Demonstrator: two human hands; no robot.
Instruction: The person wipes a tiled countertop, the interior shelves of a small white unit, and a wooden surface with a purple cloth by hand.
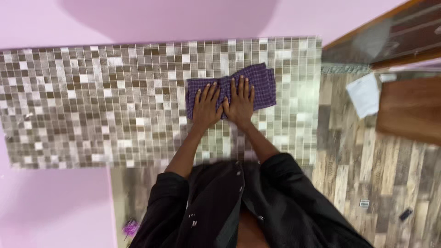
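Both hands (223, 106) lie side by side on the cloth (257, 82) atop the tiled counter (92, 101).

Both hands are covering the middle of the purple cloth (257, 85). A small purple thing (130, 227) on the floor is blurring beyond recognition.

A white sheet of paper (365, 95) lies on the wood-plank floor (367, 174), right of the mosaic-tiled tabletop (92, 101); a brown wooden board (409, 108) sits just beside the paper.
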